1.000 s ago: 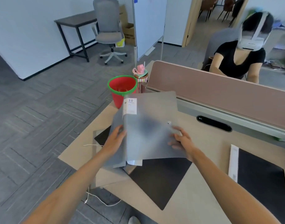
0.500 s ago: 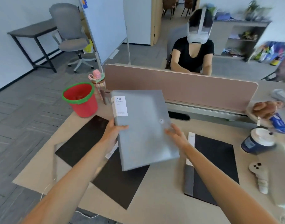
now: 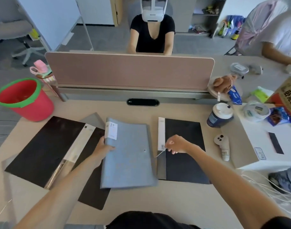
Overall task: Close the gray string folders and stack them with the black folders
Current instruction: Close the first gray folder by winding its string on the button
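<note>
A gray string folder (image 3: 128,154) with a white "20" label lies closed on the desk in the middle. My left hand (image 3: 103,148) grips its left spine edge. My right hand (image 3: 176,144) is just right of it, pinching the folder's thin white string (image 3: 160,153), which runs back to the folder's right edge. A small round button (image 3: 144,150) shows on the cover. A black folder (image 3: 182,149) with a white spine strip lies to the right, under my right hand. More black folders (image 3: 47,146) lie spread at the left, one partly under the gray folder.
A red bucket with a green rim (image 3: 24,100) stands at the desk's left back corner. A lidded coffee cup (image 3: 220,114), a white controller (image 3: 223,146) and a white box (image 3: 263,142) sit at the right. A pink divider (image 3: 130,71) crosses the back; a person sits behind it.
The gray folder came down from mid-air and was closed flat on the desk. My right hand left its cover and took hold of the string. The view swung right.
</note>
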